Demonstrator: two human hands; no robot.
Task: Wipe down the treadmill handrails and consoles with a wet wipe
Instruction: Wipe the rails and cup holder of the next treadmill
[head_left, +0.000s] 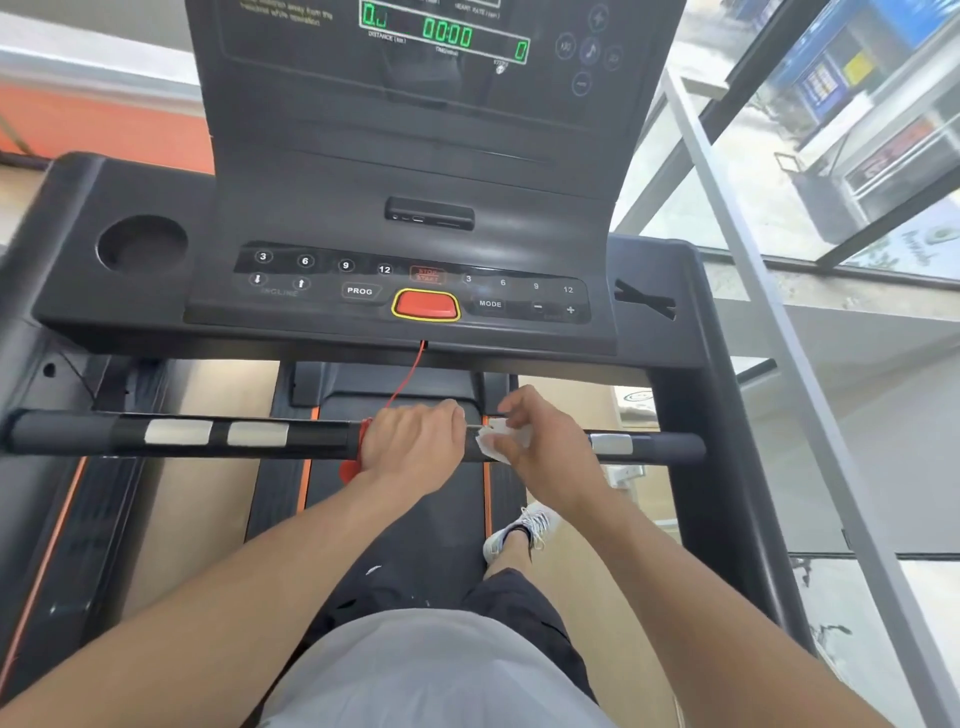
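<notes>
A black front handrail (311, 436) with silver pulse pads runs across the treadmill below the dark console (363, 218). My left hand (413, 449) grips the middle of this bar, beside a red safety clip (358, 452) hanging on it. Just to its right, my right hand (545, 441) holds a crumpled white wet wipe (496, 441) against the bar. The console's button panel with a red stop key (426, 305) and the lit display (447, 34) sit above.
A red cord (410, 371) runs from the console down to the clip. A round cup holder (141, 250) is at the console's left. A white metal post (769, 312) and glass panes stand close on the right. My white shoe (519, 530) rests by the belt.
</notes>
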